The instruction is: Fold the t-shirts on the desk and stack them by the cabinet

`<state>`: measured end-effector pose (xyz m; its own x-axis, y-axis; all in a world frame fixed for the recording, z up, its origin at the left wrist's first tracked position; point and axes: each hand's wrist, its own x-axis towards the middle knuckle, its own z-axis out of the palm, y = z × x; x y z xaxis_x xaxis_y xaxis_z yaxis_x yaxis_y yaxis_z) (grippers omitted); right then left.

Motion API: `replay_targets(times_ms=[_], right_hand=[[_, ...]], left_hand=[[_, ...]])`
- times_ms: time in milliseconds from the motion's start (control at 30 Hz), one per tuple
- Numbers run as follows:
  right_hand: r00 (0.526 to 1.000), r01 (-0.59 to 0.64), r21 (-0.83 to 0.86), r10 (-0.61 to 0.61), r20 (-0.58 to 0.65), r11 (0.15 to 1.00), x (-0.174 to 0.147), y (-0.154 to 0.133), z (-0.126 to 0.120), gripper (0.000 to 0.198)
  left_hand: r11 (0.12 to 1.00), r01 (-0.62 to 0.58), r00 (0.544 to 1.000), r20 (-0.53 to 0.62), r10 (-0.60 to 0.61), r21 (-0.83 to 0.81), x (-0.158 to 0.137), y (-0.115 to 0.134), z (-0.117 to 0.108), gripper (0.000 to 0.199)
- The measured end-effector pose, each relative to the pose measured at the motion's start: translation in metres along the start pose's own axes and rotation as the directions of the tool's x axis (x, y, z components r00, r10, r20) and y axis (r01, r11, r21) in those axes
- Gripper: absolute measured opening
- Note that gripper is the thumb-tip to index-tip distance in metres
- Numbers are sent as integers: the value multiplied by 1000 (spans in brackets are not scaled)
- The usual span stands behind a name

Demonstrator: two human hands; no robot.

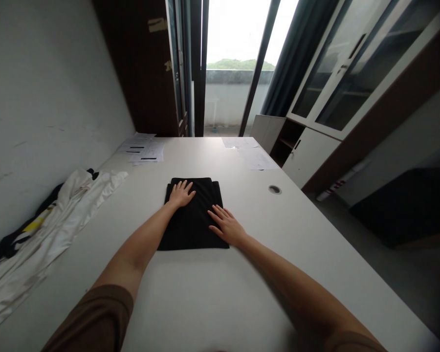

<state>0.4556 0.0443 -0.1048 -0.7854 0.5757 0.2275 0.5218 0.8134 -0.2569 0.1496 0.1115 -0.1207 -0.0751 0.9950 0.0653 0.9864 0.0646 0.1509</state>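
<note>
A black folded cloth, perhaps a garment, lies flat on the white table in front of me. Its far edge shows more than one layer, slightly offset. My left hand rests on its upper left part, palm down with fingers spread. Over the right edge of the cloth lies my right hand, fingers stretched out and pointing to the upper left. Neither hand grips anything. What kind of garment it is, I cannot tell.
White cloth and dark clothing with a yellow patch lie along the left wall. Papers sit at the far left, more papers at the far right. A round cable hole is in the tabletop. A cabinet stands at right.
</note>
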Motion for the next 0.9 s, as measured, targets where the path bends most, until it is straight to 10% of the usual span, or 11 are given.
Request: replay_targets(times_ms=[600, 900], right_hand=[[996, -53, 70, 58, -67, 996, -1, 5, 0, 53], [988, -101, 96, 111, -108, 990, 1, 2, -1, 48]], left_hand=[[977, 201, 962, -199, -184, 69, -89, -56, -6, 63], [994, -113, 974, -196, 112, 6, -166, -23, -34, 62]])
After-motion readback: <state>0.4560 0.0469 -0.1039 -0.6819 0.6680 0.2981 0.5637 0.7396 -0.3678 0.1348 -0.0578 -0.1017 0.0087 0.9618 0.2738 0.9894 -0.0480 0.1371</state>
